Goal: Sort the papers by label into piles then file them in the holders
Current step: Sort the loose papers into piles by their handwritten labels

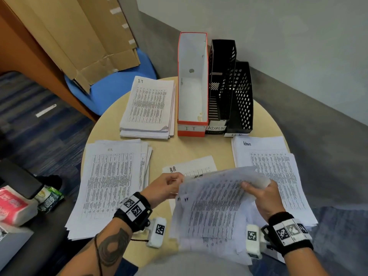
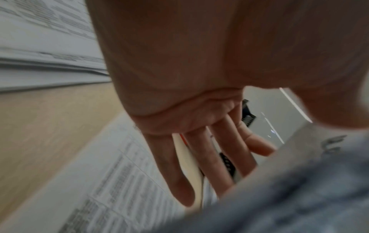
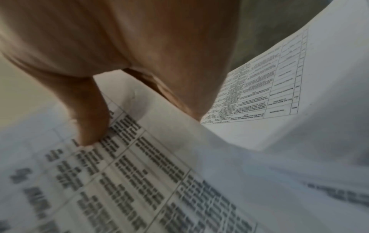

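On the round table (image 1: 187, 148) lie three sorted piles: IT (image 1: 148, 104) at the back left, HR (image 1: 111, 186) at the left, Admin (image 1: 274, 176) at the right. An unsorted stack (image 1: 209, 222) lies before me, with one H.R sheet (image 1: 189, 166) flat beyond it. My right hand (image 1: 256, 191) grips a few lifted, curling top sheets (image 1: 219, 180), its thumb (image 3: 89, 119) pressed on the print. My left hand (image 1: 169, 186) is at their left edge, its fingers (image 2: 201, 159) straight. At the back stand the red IT holder (image 1: 192, 128) and the black ADMIN (image 1: 221, 86) and HR (image 1: 242, 96) holders.
A blue chair (image 1: 111, 90) with flattened cardboard (image 1: 79, 36) stands behind the table at the left. Packets (image 1: 14, 206) and a dark object lie at the far left. A grey wall runs behind the holders. Bare tabletop shows between the piles.
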Available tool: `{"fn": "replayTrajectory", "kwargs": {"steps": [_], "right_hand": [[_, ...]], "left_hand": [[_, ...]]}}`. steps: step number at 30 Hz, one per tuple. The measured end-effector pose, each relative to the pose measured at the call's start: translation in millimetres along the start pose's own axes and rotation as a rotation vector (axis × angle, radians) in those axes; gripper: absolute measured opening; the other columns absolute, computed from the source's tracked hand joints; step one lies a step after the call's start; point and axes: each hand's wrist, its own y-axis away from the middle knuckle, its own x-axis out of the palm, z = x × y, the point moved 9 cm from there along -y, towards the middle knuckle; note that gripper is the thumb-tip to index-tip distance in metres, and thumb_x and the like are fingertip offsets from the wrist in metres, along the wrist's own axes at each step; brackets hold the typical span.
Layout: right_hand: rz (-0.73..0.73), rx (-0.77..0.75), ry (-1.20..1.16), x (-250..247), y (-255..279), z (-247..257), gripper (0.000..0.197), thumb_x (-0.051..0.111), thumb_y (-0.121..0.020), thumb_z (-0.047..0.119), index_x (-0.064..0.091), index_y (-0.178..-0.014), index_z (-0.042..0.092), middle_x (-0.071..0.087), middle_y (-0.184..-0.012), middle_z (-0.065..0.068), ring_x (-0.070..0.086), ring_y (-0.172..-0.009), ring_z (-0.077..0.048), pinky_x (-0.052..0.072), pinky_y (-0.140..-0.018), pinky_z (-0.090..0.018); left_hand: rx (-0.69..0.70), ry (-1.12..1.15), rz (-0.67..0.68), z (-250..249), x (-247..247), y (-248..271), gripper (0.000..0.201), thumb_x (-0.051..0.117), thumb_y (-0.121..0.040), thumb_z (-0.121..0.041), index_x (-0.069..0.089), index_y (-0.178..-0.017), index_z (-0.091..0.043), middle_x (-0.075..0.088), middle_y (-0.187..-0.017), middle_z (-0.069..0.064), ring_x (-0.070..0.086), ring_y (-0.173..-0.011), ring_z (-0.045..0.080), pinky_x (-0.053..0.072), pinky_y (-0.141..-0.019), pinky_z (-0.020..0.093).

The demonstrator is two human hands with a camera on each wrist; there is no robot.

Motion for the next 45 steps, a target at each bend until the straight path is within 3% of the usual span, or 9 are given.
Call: {"fn": "replayTrajectory", "kwargs": {"steps": [5, 9, 13, 16, 21, 25, 30, 38, 45], "right_hand": [[0.043, -0.004, -0.004, -5.1, -2.7, -5.8, 0.093, 0.098, -0.043, 0.052, 0.066, -0.11, -0.003, 0.072, -0.103, -0.025, 0.071, -0.1, -0.04, 0.056, -0.09, -0.049], [0.041, 0.056, -0.097, -8.0, -6.7, -13.9, 0.11, 0.103, -0.036, 0.04, 0.054, -0.126, 0.0, 0.066, -0.116, -0.03, 0.067, -0.106, -0.045, 0.057, -0.091, -0.053], [0.081, 0.098, -0.01, -1.0, -3.8, -12.3, 0.081, 0.1, -0.049, 0.039, 0.069, -0.116, 0.004, 0.074, -0.111, -0.019, 0.071, -0.106, -0.035, 0.055, -0.095, -0.05], [0.092, 0.128, 0.049, 2.3, -2.8, -11.4, 0.036, 0.088, -0.07, 0.012, 0.073, -0.102, 0.003, 0.078, -0.097, -0.016, 0.072, -0.101, -0.039, 0.055, -0.094, -0.051], [0.13, 0.159, 0.005, 7.0, -7.3, -17.5, 0.054, 0.086, -0.066, 0.004, 0.072, -0.118, 0.004, 0.075, -0.116, -0.016, 0.066, -0.117, -0.037, 0.051, -0.101, -0.048], [0.173, 0.168, -0.022, 22.0, -9.3, -11.8, 0.062, 0.078, -0.069, -0.008, 0.066, -0.128, 0.002, 0.073, -0.125, -0.002, 0.065, -0.122, -0.022, 0.048, -0.105, -0.045], [0.005, 0.139, 0.028, 35.0, -12.7, 11.5, 0.03, 0.075, -0.079, -0.01, 0.073, -0.106, 0.003, 0.079, -0.099, -0.012, 0.074, -0.1, -0.03, 0.056, -0.096, -0.043], [-0.226, 0.3, -0.606, 32.1, -16.4, 21.0, 0.056, 0.081, -0.077, 0.007, 0.065, -0.131, 0.002, 0.069, -0.127, -0.021, 0.067, -0.117, -0.041, 0.05, -0.099, -0.063], [-0.093, 0.493, -0.788, 49.2, 15.1, 5.8, 0.074, 0.082, -0.08, 0.02, 0.053, -0.147, 0.017, 0.059, -0.143, -0.018, 0.056, -0.129, -0.043, 0.058, -0.079, -0.061]], "left_hand": [[-0.094, -0.744, -0.458, 17.7, -74.5, -31.1, 0.077, 0.077, -0.076, -0.066, 0.057, -0.135, -0.02, 0.057, -0.141, -0.002, 0.058, -0.125, 0.019, 0.046, -0.111, 0.044], [-0.163, -1.367, -0.348, 33.0, -69.9, -64.3, 0.122, 0.093, -0.065, -0.045, 0.019, -0.159, -0.018, 0.026, -0.16, 0.005, 0.034, -0.14, 0.034, 0.04, -0.114, 0.05], [-0.275, -1.369, -0.353, 27.0, -77.4, -78.6, 0.086, 0.086, -0.074, -0.025, 0.037, -0.144, -0.015, 0.048, -0.138, 0.01, 0.047, -0.127, 0.035, 0.049, -0.101, 0.051], [-0.269, -1.165, -0.309, 27.8, -85.9, -80.1, 0.034, 0.08, -0.084, -0.032, 0.067, -0.107, -0.01, 0.069, -0.105, 0.01, 0.065, -0.101, 0.031, 0.054, -0.078, 0.037], [0.005, -0.788, -0.273, -0.8, -68.1, -49.0, 0.012, 0.079, -0.089, -0.02, 0.082, -0.078, -0.014, 0.076, -0.073, 0.005, 0.068, -0.066, 0.018, 0.053, -0.063, 0.032], [0.137, -0.515, -0.133, -25.9, -33.8, -23.1, 0.008, 0.083, -0.082, 0.0, 0.083, -0.08, -0.008, 0.079, -0.079, 0.003, 0.075, -0.075, 0.017, 0.059, -0.071, 0.029], [0.206, -0.247, -0.23, -40.3, -20.6, 2.9, 0.05, 0.063, -0.094, -0.056, 0.076, -0.085, -0.009, 0.075, -0.09, 0.009, 0.066, -0.083, 0.018, 0.052, -0.078, 0.037], [0.224, -0.205, -0.367, -3.6, -24.7, 38.0, 0.042, 0.094, -0.071, -0.02, 0.078, -0.109, -0.012, 0.08, -0.106, 0.002, 0.076, -0.103, 0.021, 0.059, -0.095, 0.047], [0.344, 0.722, -0.302, -6.7, -39.1, 59.4, 0.04, 0.076, -0.084, -0.026, 0.076, -0.119, -0.007, 0.071, -0.124, 0.021, 0.071, -0.11, 0.034, 0.059, -0.095, 0.047]]}}
